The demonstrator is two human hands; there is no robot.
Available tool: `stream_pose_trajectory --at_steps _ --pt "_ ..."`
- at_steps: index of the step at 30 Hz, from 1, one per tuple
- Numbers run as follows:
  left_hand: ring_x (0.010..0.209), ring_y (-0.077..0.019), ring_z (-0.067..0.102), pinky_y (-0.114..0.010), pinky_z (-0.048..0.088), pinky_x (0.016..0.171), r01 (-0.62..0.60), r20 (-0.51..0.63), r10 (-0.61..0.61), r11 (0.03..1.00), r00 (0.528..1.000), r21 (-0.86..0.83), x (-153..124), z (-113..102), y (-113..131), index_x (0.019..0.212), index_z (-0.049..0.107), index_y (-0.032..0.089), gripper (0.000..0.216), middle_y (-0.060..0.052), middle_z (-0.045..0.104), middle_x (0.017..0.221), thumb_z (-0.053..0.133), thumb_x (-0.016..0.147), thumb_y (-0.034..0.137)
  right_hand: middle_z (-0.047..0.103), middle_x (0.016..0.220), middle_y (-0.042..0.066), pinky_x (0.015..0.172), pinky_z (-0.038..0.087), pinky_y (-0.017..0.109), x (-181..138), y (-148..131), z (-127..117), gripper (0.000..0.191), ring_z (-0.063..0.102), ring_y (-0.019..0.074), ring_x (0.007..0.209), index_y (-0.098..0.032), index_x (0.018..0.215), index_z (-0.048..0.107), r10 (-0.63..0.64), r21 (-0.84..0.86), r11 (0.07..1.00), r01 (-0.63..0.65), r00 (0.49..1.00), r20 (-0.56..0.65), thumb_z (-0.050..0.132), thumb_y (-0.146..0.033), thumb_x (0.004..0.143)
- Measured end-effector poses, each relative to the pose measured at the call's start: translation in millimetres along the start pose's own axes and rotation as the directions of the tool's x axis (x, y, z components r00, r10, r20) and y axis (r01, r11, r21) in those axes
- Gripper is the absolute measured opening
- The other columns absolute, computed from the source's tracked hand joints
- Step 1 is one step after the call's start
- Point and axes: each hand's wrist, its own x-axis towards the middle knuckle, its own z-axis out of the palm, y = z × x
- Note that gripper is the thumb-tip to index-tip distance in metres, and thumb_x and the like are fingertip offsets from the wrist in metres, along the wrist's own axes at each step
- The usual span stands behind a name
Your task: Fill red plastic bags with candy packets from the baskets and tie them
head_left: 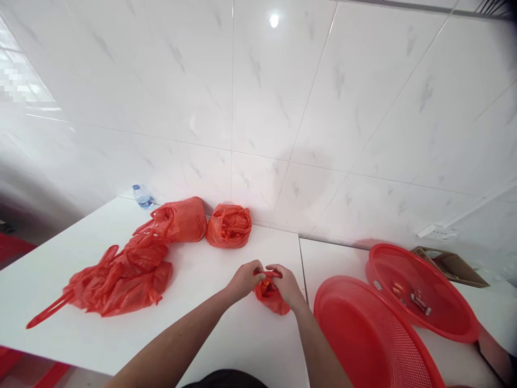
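A small red plastic bag (278,303) rests on the white table (194,302) in front of me, with something orange-yellow showing through its mouth. My left hand (247,277) pinches the bag's rim on the left side. On the opposite side my right hand (286,281) grips the same rim, its fingers curled over the plastic. The two hands face each other across the top of the bag, a short gap apart. What fills the bag is mostly hidden.
Full red bags (186,221) and [a tied one] stand along the wall. Loose red bags (125,275) lie at left. A water bottle (143,198) stands behind them. Right are a red basket (351,323), another basket (448,307) with small items, and a cardboard box (464,268).
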Motion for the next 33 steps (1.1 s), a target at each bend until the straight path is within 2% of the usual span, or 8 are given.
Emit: stream_pose_trajectory --at_steps 3,10,15,19,22,25,28,33 --pt "0.069 -0.0145 0.053 -0.025 0.04 0.062 -0.001 0.012 0.0 0.999 1.0 0.048 0 1 -9 0.073 0.054 0.02 0.006 0.003 0.059 0.072 0.051 0.076 0.024 0.071 0.1 0.005 0.075 0.049 0.027 -2 8 -2 0.038 0.066 0.0169 0.087 -0.019 0.111 0.061 0.024 0.06 0.998 -0.028 0.997 0.066 0.045 -0.026 0.077" --pt "0.092 -0.0198 0.055 -0.032 0.041 0.084 0.012 -0.01 -0.01 0.974 1.0 0.228 -25 -34 -54 0.068 0.056 0.02 0.009 -0.003 0.062 0.091 0.059 0.072 0.013 0.059 0.111 0.014 0.077 0.043 0.035 -7 43 -32 0.033 0.058 0.0232 0.096 -0.016 0.096 0.063 0.162 -0.226 0.941 -0.252 0.922 -0.353 0.033 -0.02 0.082" --pt "0.082 -0.0201 0.056 -0.033 0.042 0.076 0.154 -0.085 -0.133 0.935 0.987 0.321 -45 -43 -88 0.067 0.055 0.02 0.011 -0.003 0.061 0.083 0.055 0.075 0.012 0.058 0.105 0.012 0.07 0.04 0.034 -12 60 -35 0.034 0.057 0.0219 0.087 -0.018 0.096 0.063 0.163 -0.345 0.881 -0.324 0.892 -0.421 0.033 -0.017 0.082" --pt "0.086 -0.0198 0.057 -0.034 0.045 0.082 0.185 -0.153 -0.141 0.924 0.978 0.334 -46 -29 -90 0.078 0.058 0.02 0.008 -0.005 0.061 0.089 0.052 0.079 0.015 0.058 0.114 0.011 0.079 0.044 0.031 -7 72 -33 0.034 0.059 0.0212 0.097 -0.018 0.107 0.061 0.146 -0.343 0.899 -0.272 0.925 -0.352 0.038 -0.031 0.085" --pt "0.109 -0.0214 0.054 -0.035 0.043 0.095 0.161 -0.184 -0.105 0.931 0.977 0.327 -46 -10 -84 0.106 0.058 0.022 0.03 -0.008 0.058 0.117 0.06 0.076 0.019 0.055 0.125 0.016 0.089 0.044 0.033 -8 92 -23 0.058 0.058 0.0242 0.108 -0.012 0.127 0.05 0.191 -0.238 0.935 -0.264 0.938 -0.289 0.043 -0.049 0.083" --pt "0.132 -0.0333 0.038 -0.045 0.037 0.105 0.069 -0.029 -0.064 0.95 0.998 0.305 -48 17 -81 0.135 0.044 0.022 0.08 -0.016 0.036 0.147 0.077 0.062 0.029 0.053 0.13 0.018 0.092 0.044 0.034 -16 119 9 0.08 0.056 0.0263 0.113 -0.01 0.139 0.036 0.301 -0.054 0.947 -0.316 0.934 -0.195 0.042 -0.062 0.079" --pt "0.13 -0.042 0.039 -0.051 0.043 0.099 0.098 0.137 -0.149 0.942 0.979 0.32 -52 36 -84 0.146 0.029 0.029 0.113 -0.016 0.021 0.155 0.084 0.048 0.03 0.057 0.127 0.015 0.085 0.047 0.033 -34 136 53 0.083 0.054 0.0277 0.117 -0.015 0.133 0.047 0.332 0.069 0.942 -0.33 0.943 -0.026 0.051 -0.069 0.069" --pt "0.097 -0.0318 0.062 -0.045 0.048 0.083 0.182 0.107 -0.225 0.931 0.968 0.317 -60 21 -91 0.106 0.068 0.024 0.039 -0.012 0.063 0.116 0.06 0.069 0.013 0.067 0.094 0.008 0.058 0.043 0.028 -57 140 82 0.083 0.063 0.022 0.08 -0.021 0.124 0.054 0.404 0.183 0.874 -0.45 0.882 0.242 0.063 -0.069 0.057"
